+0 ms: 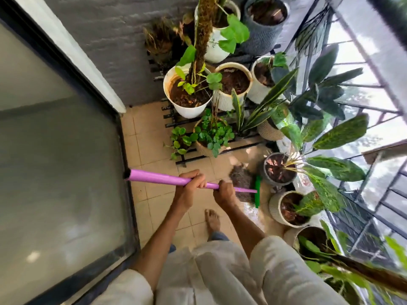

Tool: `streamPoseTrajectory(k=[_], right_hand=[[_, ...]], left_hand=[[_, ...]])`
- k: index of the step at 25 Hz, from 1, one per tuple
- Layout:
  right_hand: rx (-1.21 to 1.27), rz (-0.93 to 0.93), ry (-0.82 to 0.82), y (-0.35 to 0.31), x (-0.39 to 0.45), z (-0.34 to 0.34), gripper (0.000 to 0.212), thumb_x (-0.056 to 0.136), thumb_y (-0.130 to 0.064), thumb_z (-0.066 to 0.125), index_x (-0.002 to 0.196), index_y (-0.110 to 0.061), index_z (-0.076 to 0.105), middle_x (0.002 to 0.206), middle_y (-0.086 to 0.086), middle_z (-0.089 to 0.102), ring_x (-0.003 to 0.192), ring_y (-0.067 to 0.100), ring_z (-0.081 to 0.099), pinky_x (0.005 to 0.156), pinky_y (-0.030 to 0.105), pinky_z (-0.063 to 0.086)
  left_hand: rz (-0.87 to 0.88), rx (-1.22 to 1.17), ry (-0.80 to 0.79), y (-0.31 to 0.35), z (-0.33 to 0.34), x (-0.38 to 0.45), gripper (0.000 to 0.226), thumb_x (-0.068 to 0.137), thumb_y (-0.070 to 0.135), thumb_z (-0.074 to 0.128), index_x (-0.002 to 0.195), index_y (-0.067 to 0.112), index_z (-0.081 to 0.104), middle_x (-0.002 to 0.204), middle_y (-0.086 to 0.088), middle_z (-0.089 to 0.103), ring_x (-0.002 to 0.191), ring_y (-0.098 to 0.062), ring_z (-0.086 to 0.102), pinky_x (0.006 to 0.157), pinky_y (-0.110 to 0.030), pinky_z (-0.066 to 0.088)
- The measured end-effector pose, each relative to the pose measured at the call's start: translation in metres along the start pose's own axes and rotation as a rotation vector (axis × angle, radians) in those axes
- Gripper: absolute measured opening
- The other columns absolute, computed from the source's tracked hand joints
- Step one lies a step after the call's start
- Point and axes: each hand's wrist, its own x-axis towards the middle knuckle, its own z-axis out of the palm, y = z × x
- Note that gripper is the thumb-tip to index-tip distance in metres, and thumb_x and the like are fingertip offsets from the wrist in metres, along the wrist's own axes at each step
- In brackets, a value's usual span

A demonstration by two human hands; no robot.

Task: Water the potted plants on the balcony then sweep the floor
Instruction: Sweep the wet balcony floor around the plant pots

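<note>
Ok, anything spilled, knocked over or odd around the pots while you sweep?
No pot looks tipped. The tiled floor looks wet and shiny beside the broom head, near the ribbed white pot. Both hands, left and right, grip the purple handle.

One purple-handled broom (pixel 158 178) was there, gripped by two hands. I counted about nine plant pots along the railing side. One bare foot (pixel 212 220) showed.
</note>
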Motion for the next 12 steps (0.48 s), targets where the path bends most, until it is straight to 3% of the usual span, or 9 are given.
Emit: streamPoseTrajectory(k=[5, 12], right_hand=[[0.113, 0.053, 0.033, -0.007, -0.022, 0.029, 0.032, 0.111, -0.013, 0.042, 0.134, 0.006, 0.055, 0.135, 0.023, 0.060, 0.123, 0.032, 0.060, 0.099, 0.035, 0.043], [0.257, -0.117, 0.024, -0.178, -0.088, 0.123, 0.027, 0.104, -0.007, 0.052, 0.123, 0.010, 0.063, 0.122, 0.029, 0.067, 0.116, 0.036, 0.062, 0.092, 0.041, 0.040]], left_hand=[[-0.011, 0.012, -0.068, -0.012, -0.028, -0.019, 0.044, 0.094, 0.014, 0.057, 0.052, 0.025, 0.047, 0.056, 0.002, 0.046, 0.064, -0.024, 0.044, 0.078, -0.042, 0.043], [0.047, 0.181, 0.126, 0.048, -0.186, -0.104, 0.037, 0.088, 0.032, 0.060, 0.052, 0.029, 0.052, 0.056, 0.003, 0.050, 0.062, -0.021, 0.050, 0.071, -0.036, 0.044]])
